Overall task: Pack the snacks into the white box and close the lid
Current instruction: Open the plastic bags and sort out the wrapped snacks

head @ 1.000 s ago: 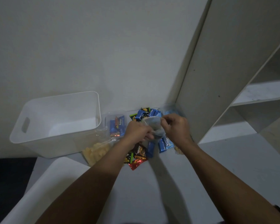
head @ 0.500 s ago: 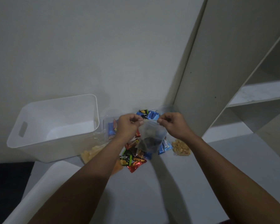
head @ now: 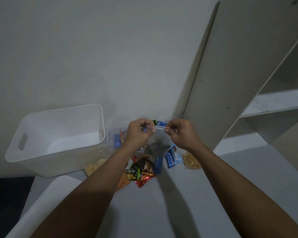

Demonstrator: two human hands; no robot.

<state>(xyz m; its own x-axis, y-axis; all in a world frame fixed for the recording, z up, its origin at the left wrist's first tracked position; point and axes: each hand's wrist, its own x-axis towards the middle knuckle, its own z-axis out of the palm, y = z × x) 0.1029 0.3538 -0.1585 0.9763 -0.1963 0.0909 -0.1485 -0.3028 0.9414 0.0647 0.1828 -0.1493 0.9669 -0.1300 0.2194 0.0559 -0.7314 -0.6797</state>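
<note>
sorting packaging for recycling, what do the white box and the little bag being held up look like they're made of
White rectangular open-topped box: seems to be matte, slightly translucent moulded plastic; its walls glow faintly, and a handle slot is cut into one end.

Small clear bag pinched by the left hand and right hand: looks like thin, glossy, flexible plastic film; dark contents show through, and its top strip suggests a zip seal.

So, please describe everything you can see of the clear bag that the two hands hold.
The bag is a small pouch of thin clear plastic with a strip along its top edge. The left hand and right hand pinch that edge at either end, stretching it level. The bag hangs below them, above the snack pile on the table. Something dark sits in its lower part; what it is cannot be told. Whether the top is sealed is unclear.
</note>
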